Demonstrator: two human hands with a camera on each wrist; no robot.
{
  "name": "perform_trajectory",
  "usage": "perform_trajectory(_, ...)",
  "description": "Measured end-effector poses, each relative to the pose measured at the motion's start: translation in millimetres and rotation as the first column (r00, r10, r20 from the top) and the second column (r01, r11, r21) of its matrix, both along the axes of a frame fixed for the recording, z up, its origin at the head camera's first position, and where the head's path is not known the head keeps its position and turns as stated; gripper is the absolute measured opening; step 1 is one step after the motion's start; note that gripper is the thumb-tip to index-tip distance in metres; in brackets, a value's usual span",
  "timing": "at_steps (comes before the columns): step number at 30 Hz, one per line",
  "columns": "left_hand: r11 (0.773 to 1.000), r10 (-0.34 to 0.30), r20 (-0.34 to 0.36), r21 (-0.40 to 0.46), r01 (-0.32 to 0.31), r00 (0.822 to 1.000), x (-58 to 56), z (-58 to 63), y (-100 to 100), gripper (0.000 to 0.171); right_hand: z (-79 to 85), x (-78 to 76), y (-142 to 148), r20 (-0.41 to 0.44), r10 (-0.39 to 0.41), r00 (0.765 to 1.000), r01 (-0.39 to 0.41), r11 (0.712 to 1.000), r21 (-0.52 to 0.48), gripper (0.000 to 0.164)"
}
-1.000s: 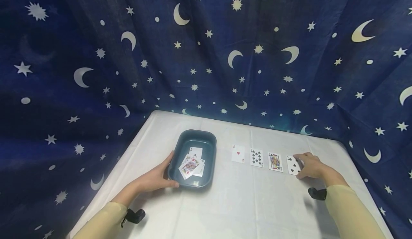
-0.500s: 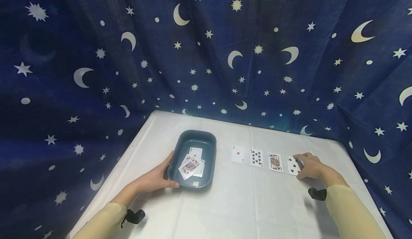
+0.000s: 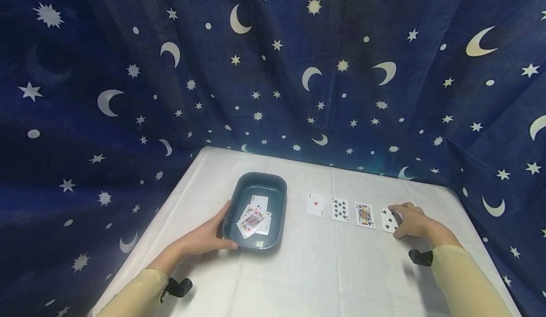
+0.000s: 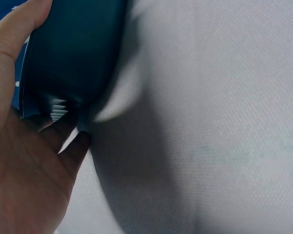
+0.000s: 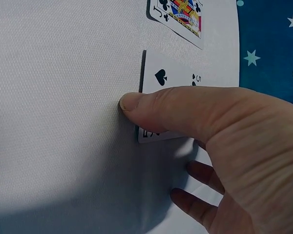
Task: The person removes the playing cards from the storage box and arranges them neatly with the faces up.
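Observation:
My left hand [image 3: 204,236] grips the near left corner of a blue-grey plastic tub [image 3: 278,212], its thumb at the near rim and its fingers along the left side. Inside the tub lies a loose pile of playing cards, a red face card [image 3: 251,222] on top and an ace [image 3: 260,202] behind it. At the right, my right hand [image 3: 414,223] pinches the five of spades [image 3: 386,219] by its edges, flat on the table. The right wrist view shows the thumb over the near edge of that five of spades [image 5: 178,70]; the fingertips beyond are partly hidden.
Left of the five, in a spaced row, lie the jack of clubs [image 3: 365,215], the ten of spades [image 3: 340,210] and the ace of hearts [image 3: 315,204]. A white cloth covers the table [image 3: 298,279]. Behind it hangs a dark blue curtain [image 3: 290,94] with moons and stars.

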State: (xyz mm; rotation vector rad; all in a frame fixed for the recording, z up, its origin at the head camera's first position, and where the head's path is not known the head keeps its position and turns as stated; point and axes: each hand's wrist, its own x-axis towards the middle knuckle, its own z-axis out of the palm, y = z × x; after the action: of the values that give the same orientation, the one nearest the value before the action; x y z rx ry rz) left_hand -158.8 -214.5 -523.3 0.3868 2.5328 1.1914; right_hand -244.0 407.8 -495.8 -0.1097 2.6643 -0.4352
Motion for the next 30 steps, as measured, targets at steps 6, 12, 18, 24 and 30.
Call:
perform_trajectory(6,1.000,-0.001,0.001,0.001,0.001,1.000,0.1,-1.3,-1.1,0.131,1.4,-0.3,-0.5,0.003,0.006,1.000,-0.006,1.000,-0.010,0.100)
perform_trajectory(12,1.000,-0.003,0.000,-0.002,0.003,1.000,-0.7,-1.7,-1.7,0.131,5.2,-2.0,-3.6,-0.134,0.030,0.990,-0.032,0.999,-0.017,0.097)
perform_trajectory(18,1.000,-0.008,0.006,-0.011,0.008,1.000,-1.1,0.5,-1.5,0.132,16.3,-7.4,-42.3,-0.345,0.048,0.938,-0.041,0.999,0.026,0.095)
perform_trajectory(24,1.000,-0.012,0.000,-0.011,0.012,1.000,-0.7,1.5,-0.8,0.132,25.3,-5.3,-112.3,-0.476,0.111,0.873,-0.125,0.992,0.003,0.086)
perform_trajectory(30,1.000,-0.014,-0.001,-0.003,0.014,1.000,-0.8,2.1,0.2,0.131,23.4,2.1,-191.9,-0.546,0.207,0.812,-0.263,0.965,-0.024,0.081)
